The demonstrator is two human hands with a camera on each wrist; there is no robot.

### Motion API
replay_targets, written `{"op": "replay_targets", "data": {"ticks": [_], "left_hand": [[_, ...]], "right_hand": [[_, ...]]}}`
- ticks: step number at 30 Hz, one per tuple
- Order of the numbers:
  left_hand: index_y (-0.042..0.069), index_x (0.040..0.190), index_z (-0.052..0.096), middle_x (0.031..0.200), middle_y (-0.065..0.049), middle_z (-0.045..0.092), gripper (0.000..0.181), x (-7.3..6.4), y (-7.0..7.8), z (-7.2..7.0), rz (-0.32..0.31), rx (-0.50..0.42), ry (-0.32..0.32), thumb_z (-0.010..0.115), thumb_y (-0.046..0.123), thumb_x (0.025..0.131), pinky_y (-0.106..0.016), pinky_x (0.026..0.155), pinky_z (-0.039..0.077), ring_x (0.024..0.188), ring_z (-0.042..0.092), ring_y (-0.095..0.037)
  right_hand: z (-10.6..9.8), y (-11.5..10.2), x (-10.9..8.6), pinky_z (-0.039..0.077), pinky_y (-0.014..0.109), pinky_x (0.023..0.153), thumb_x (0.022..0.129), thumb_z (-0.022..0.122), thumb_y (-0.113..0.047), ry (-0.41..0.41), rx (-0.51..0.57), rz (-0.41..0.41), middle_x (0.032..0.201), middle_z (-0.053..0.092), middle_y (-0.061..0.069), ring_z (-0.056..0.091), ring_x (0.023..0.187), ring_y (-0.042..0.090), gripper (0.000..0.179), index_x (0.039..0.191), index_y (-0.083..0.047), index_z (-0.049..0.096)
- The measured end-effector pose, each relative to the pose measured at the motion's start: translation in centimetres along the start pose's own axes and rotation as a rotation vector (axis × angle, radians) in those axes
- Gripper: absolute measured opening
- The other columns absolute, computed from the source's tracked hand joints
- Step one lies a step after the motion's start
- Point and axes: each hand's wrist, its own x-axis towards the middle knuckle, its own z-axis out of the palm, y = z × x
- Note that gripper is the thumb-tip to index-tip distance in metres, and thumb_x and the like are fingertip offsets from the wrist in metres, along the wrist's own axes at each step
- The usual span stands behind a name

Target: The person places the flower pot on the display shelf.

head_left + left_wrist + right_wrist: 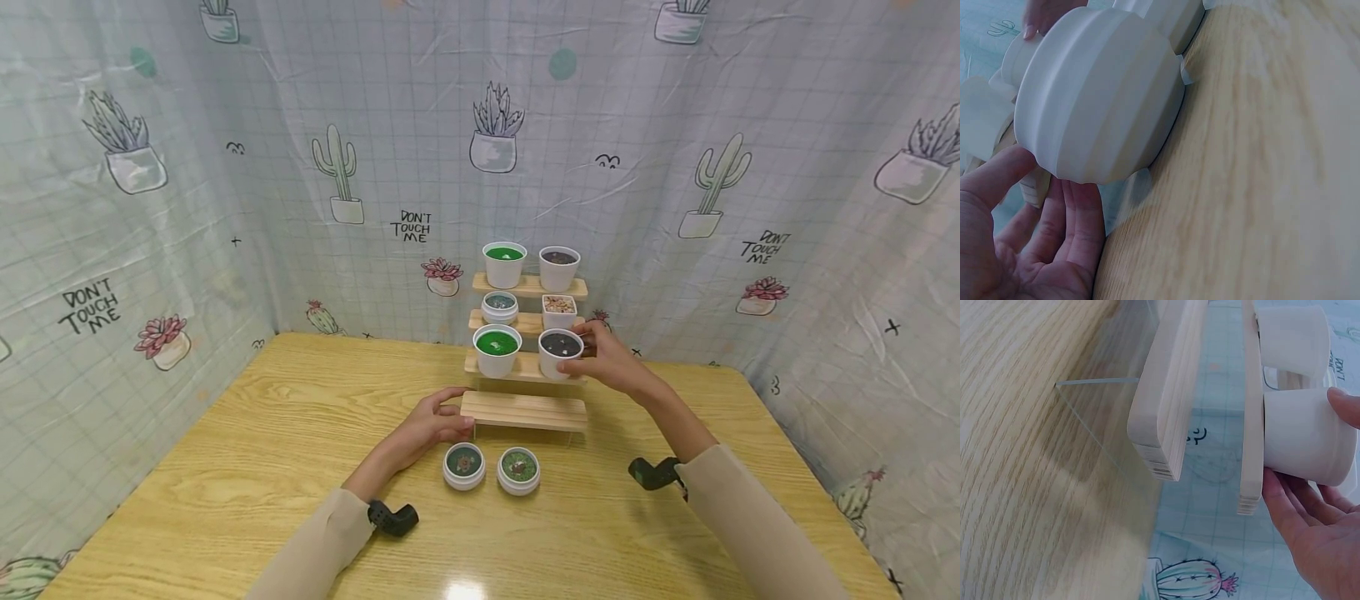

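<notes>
A tiered wooden stand with clear supports has its lowest step (523,411) nearest the front. My left hand (426,425) holds the left end of that step, thumb in front and fingers behind; in the left wrist view a ribbed white jar (1100,94) partly covers the grip. On the step above, my right hand (609,360) grips the right side of a white cup with dark contents (551,367). The right wrist view shows this white cup (1307,434) upright on the plank, between thumb and fingers. Beside it stands a white cup with green contents (497,362).
Higher steps bear a round white jar (500,309), a square pot (558,312), a green-filled cup (505,267) and a dark-filled cup (559,270). Two low round jars, one dark (463,467) and one green (518,472), stand before the stand. A patterned curtain (450,100) encloses the wooden table (300,433).
</notes>
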Motion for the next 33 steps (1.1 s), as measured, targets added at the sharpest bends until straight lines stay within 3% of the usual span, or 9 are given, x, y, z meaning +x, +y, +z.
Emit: {"op": "replay_targets", "data": {"ticks": [11, 23, 33], "left_hand": [[0.005, 0.161, 0.027, 0.12, -0.014, 0.07, 0.079, -0.1, 0.0, -0.1, 0.007, 0.0, -0.008, 0.071, 0.012, 0.097, -0.033, 0.089, 0.062, 0.094, 0.072, -0.018], [0.006, 0.161, 0.027, 0.119, -0.014, 0.07, 0.079, -0.1, 0.1, 0.0, 0.008, -0.006, -0.007, 0.072, 0.012, 0.096, -0.033, 0.089, 0.062, 0.094, 0.072, -0.017], [0.007, 0.161, 0.028, 0.118, -0.012, 0.07, 0.078, -0.2, 0.3, 0.1, -0.001, -0.008, -0.001, 0.072, 0.011, 0.096, -0.034, 0.089, 0.062, 0.095, 0.072, -0.017]], "right_hand": [[0.3, 0.0, -0.1, 0.052, 0.037, 0.099, 0.091, 0.079, -0.021, 0.013, -0.012, 0.007, 0.142, 0.046, 0.026, 0.055, 0.126, 0.038, 0.076, 0.145, 0.005, 0.033], [0.5, -0.2, -0.2, 0.051, 0.05, 0.106, 0.09, 0.081, -0.019, 0.027, -0.047, 0.009, 0.143, 0.046, 0.028, 0.054, 0.129, 0.042, 0.08, 0.147, 0.006, 0.031], [0.2, -0.6, -1.6, 0.049, 0.059, 0.108, 0.093, 0.077, -0.016, 0.023, -0.042, -0.014, 0.142, 0.048, 0.035, 0.053, 0.132, 0.05, 0.082, 0.15, 0.01, 0.025]]}}
